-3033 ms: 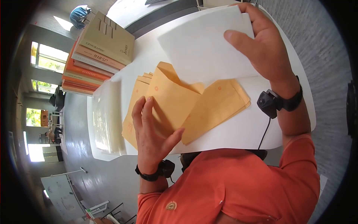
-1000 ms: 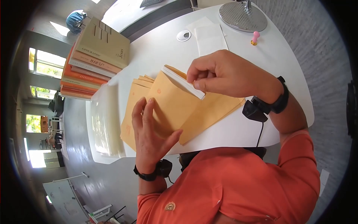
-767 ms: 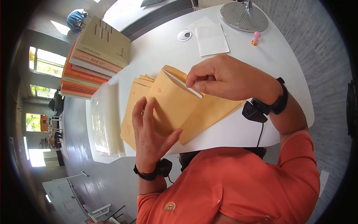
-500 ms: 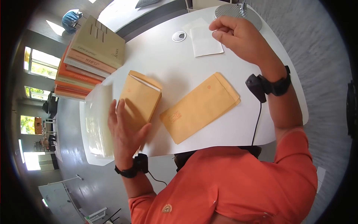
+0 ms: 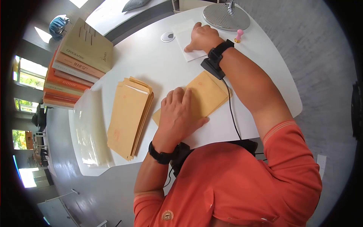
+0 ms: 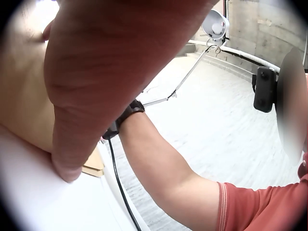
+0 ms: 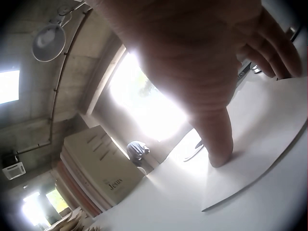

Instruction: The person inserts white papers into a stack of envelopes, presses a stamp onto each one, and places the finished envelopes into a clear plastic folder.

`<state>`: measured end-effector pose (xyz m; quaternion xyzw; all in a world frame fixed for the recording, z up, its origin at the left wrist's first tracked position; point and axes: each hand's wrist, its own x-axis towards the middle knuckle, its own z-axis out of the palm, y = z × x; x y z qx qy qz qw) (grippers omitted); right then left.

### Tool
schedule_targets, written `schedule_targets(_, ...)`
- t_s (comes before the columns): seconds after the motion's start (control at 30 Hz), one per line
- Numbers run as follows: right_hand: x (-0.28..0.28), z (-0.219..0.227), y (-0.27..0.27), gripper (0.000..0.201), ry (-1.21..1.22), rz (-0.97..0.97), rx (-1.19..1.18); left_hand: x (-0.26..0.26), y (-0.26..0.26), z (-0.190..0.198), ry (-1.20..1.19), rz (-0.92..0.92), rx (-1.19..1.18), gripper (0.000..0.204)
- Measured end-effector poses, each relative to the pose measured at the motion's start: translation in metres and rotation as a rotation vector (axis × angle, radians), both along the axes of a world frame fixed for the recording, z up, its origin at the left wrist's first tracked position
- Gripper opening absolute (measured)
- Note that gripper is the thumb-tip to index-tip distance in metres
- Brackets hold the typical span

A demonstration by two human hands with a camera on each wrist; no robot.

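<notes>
My left hand (image 5: 177,115) rests on tan paper envelopes (image 5: 209,93) at the table's near side, its fingers laid along the top one. In the left wrist view the thumb (image 6: 72,144) presses down near an envelope corner (image 6: 95,163). My right hand (image 5: 205,39) reaches to the far side and touches the white paper sheets (image 5: 196,56). In the right wrist view its thumb (image 7: 221,149) is on the white paper (image 7: 260,144), with the other fingers bent at the far side. To the left lies an envelope stack (image 5: 128,113); white paper shows in the top envelope's mouth.
A stack of books (image 5: 81,62) stands at the back left, beside a clear plastic sheet (image 5: 90,128). Near the right hand are a round metal lamp base (image 5: 227,18), a pink-handled stamp (image 5: 239,36) and a table grommet (image 5: 167,37). A black cable (image 5: 232,113) trails from the right wrist.
The right hand put white paper into an envelope, then went to the sheets at the back. The left hand slid the filled envelope and its stack left, then moved right onto the other envelopes.
</notes>
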<state>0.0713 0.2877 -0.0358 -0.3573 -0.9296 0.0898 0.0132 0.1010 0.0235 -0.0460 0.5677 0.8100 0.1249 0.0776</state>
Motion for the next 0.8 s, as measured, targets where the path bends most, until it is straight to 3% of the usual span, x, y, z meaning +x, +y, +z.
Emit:
schedule_targets(0.23,0.032,-0.016,0.02,0.097,0.133,0.039,-0.176,0.007,-0.019,0.003,-0.041,-0.011,0.053,0.089)
schedule_targets(0.43,0.063,-0.044,0.037,0.08,0.464,0.131,-0.372,0.004,-0.031,0.01,-0.06,-0.011,0.106,0.091)
schedule_targets(0.47,0.07,-0.041,0.039,0.064,0.448,0.118,-0.496,0.004,-0.033,0.014,-0.059,-0.008,0.104,0.091)
schedule_targets(0.6,0.088,-0.019,0.04,0.046,0.323,0.158,-0.624,0.003,-0.043,0.028,-0.064,0.015,0.137,0.095)
schedule_targets(0.67,0.096,-0.015,0.042,0.029,0.574,0.205,-0.708,0.004,-0.047,0.035,-0.044,0.023,0.146,0.097)
schedule_targets(0.8,0.12,0.042,0.027,0.028,0.84,0.302,-0.715,0.005,-0.053,0.051,-0.058,0.072,0.165,0.099)
